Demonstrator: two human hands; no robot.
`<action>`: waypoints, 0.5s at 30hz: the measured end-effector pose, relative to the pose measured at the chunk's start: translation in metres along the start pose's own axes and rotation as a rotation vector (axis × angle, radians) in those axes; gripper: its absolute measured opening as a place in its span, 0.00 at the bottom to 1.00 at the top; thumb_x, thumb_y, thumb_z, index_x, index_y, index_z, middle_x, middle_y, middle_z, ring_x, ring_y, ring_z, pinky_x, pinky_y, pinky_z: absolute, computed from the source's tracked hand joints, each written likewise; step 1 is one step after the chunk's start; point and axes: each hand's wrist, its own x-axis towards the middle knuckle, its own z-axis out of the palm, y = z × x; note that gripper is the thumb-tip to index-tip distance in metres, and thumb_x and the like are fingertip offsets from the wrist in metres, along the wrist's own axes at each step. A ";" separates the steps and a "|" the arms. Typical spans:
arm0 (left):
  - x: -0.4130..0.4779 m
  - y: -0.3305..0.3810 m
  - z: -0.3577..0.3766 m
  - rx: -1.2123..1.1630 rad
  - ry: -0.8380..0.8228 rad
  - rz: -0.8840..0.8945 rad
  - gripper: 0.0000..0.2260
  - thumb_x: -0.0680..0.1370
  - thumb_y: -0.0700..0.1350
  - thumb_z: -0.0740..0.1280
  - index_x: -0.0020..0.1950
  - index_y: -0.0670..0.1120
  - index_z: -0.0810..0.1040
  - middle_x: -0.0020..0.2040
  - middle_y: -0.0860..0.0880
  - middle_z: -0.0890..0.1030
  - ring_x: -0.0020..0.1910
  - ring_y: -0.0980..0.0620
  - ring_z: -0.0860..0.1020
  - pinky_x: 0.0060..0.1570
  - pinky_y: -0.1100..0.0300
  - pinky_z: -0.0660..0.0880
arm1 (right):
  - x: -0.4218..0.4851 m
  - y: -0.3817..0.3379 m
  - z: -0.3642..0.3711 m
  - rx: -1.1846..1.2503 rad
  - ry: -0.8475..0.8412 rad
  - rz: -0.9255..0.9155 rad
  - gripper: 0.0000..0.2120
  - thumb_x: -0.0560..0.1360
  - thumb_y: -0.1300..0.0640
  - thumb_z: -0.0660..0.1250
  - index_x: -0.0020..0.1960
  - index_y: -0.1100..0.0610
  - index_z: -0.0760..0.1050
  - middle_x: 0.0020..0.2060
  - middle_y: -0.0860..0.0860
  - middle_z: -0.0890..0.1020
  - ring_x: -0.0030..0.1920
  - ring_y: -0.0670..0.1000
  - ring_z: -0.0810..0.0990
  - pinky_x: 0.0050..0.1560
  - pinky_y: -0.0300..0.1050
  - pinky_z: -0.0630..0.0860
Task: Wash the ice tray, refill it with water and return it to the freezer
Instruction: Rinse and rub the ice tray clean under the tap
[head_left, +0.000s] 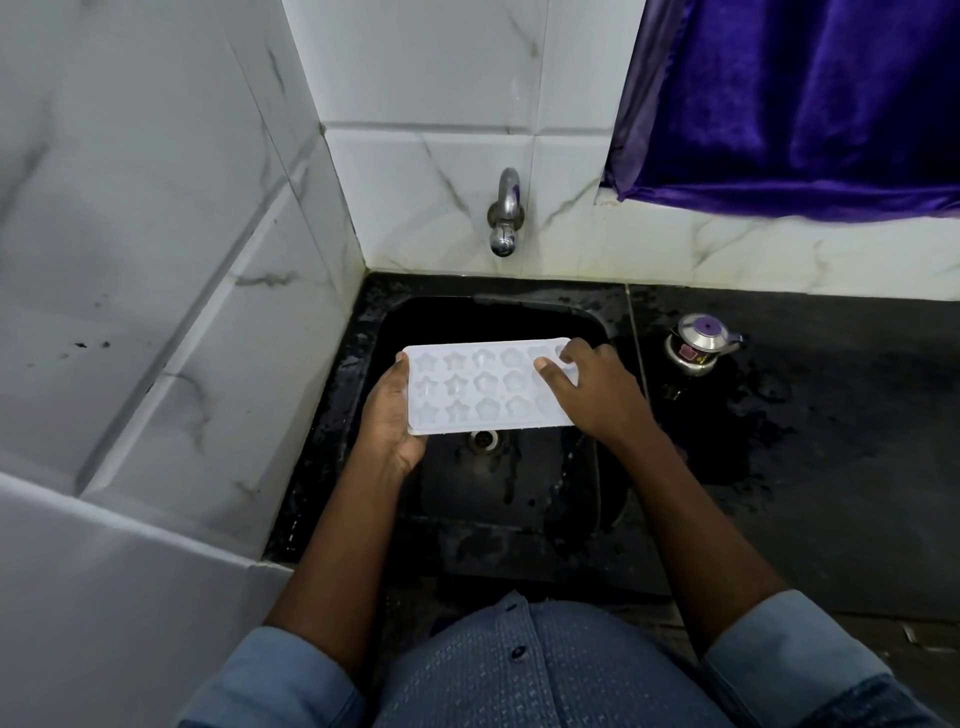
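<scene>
Head view: holding the ice tray (483, 387) level over the sink (519, 499), cavities up, in front of and lower than the tap (505, 218). Carrying the left end in the left hand (389, 415), thumb at the far corner, fingers hidden under the tray. Gripping the right end with the right hand (587, 389), fingers (571, 349) curled over the far rim, thumb flat on the cavities. Probably at the washing step; no running water to see. Next, likely: free one hand, open the tap, bring the tray under the spout.
</scene>
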 end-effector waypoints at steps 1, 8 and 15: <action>0.001 0.000 0.000 0.001 -0.003 0.000 0.25 0.88 0.59 0.58 0.73 0.43 0.79 0.65 0.40 0.85 0.63 0.38 0.84 0.54 0.44 0.83 | 0.000 0.000 0.000 -0.001 0.004 -0.005 0.23 0.82 0.33 0.60 0.67 0.48 0.73 0.64 0.54 0.74 0.48 0.51 0.74 0.51 0.47 0.68; 0.000 -0.001 0.003 -0.011 -0.023 -0.012 0.26 0.87 0.59 0.57 0.73 0.41 0.78 0.66 0.38 0.84 0.64 0.36 0.83 0.60 0.40 0.81 | -0.001 0.002 -0.001 0.000 -0.006 0.014 0.26 0.82 0.32 0.59 0.70 0.48 0.74 0.65 0.55 0.74 0.58 0.57 0.80 0.53 0.47 0.69; -0.001 0.001 0.005 -0.016 -0.045 -0.013 0.25 0.88 0.59 0.57 0.72 0.42 0.79 0.64 0.39 0.85 0.62 0.38 0.85 0.56 0.42 0.82 | -0.001 0.002 -0.003 0.008 0.002 0.010 0.24 0.82 0.32 0.59 0.69 0.47 0.74 0.65 0.54 0.74 0.54 0.55 0.79 0.52 0.47 0.69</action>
